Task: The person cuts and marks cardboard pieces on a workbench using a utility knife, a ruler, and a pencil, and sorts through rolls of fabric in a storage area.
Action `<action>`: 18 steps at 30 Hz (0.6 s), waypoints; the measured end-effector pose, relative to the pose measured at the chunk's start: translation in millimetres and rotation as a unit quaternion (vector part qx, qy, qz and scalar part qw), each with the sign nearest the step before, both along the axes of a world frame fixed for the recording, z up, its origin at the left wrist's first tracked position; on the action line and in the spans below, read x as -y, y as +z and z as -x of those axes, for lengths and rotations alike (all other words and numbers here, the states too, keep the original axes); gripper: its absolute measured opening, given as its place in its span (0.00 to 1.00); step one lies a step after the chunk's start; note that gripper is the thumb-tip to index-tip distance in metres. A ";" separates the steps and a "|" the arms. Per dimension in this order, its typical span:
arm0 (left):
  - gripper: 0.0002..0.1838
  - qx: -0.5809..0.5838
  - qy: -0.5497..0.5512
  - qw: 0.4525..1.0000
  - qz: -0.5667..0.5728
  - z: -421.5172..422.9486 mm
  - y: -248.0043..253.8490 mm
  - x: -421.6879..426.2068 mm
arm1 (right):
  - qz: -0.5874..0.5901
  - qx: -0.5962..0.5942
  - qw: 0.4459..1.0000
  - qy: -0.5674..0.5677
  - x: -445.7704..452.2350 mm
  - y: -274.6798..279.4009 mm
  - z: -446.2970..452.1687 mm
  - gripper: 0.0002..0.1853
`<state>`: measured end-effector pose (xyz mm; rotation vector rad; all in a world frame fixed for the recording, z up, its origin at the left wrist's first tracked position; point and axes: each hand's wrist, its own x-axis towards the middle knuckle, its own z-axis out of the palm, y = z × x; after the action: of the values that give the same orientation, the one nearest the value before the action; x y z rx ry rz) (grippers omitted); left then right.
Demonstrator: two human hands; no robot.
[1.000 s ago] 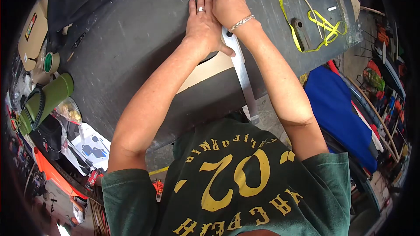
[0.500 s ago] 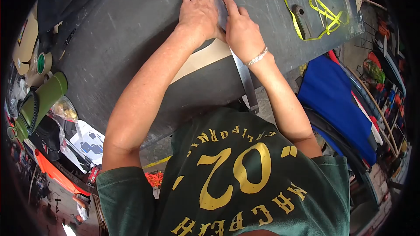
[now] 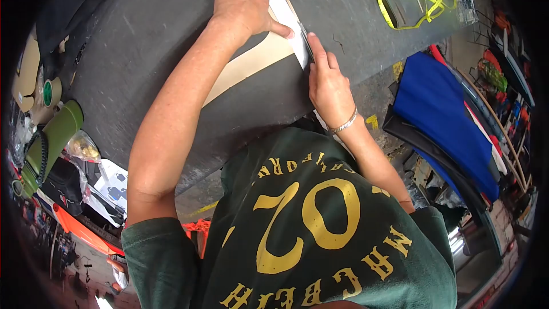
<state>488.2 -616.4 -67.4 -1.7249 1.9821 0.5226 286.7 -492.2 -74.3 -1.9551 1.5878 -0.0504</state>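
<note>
My left hand [image 3: 243,6] lies flat with its fingers spread, pressing down on a tan board [image 3: 246,74] and a metal ruler [image 3: 281,1]. Its thumb rests on the ruler's surface. My right hand [image 3: 331,88] is closed round a thin dark cutter [image 3: 307,43], whose front end meets the ruler's right edge. The blade tip is too small to make out. A narrow tan strip shows along the right side of the ruler. Under my left hand and wrist, part of the board is hidden.
A dark work table [image 3: 148,51] carries a yellow measuring tape [image 3: 428,0] and a dark metal piece [image 3: 389,3] at the upper right. Green tape roll [image 3: 51,92] and green bottle [image 3: 60,131] are at the left. Blue material [image 3: 440,120] hangs right of the table.
My right hand has slid toward my body along the ruler with the cutter, away from my left hand. The view has shifted, and more of the ruler shows between the hands.
</note>
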 end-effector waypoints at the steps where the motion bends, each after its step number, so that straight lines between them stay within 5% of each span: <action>1: 0.83 -0.006 0.004 1.000 0.004 0.9 -1.0 -1.1 | -0.003 0.002 1.000 -0.004 -6.3 0.8 3.8 0.33; 6: 0.87 -0.020 0.010 0.999 0.035 -1.8 -15.5 -4.0 | -0.017 0.018 0.999 -0.029 -36.7 -0.4 25.5 0.33; 8: 0.74 -0.004 -0.014 0.983 0.185 -13.4 -75.4 -13.0 | -0.016 0.020 0.999 -0.036 -55.6 -2.8 37.3 0.34; 10: 0.74 -0.003 -0.024 0.975 0.220 -9.3 -65.6 -11.6 | -0.010 0.035 0.999 -0.039 -67.9 -0.8 50.7 0.33; 13: 0.86 -0.021 -0.022 0.989 0.146 -4.3 -27.6 -11.6 | 0.094 0.128 0.987 -0.026 -69.1 -4.9 72.7 0.32; 15: 0.87 -0.038 -0.015 0.986 0.160 -6.5 -30.5 -13.6 | -0.024 0.127 0.974 -0.187 -81.0 0.5 74.1 0.35; 18: 0.85 -0.119 0.039 0.969 0.215 -8.4 -35.2 -25.4 | 0.028 0.075 0.992 -0.101 -91.5 -20.5 82.9 0.30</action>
<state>496.6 -590.9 -102.6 -2.0868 2.3371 0.3551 203.8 -400.7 -94.8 -1.7793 1.6939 -0.3211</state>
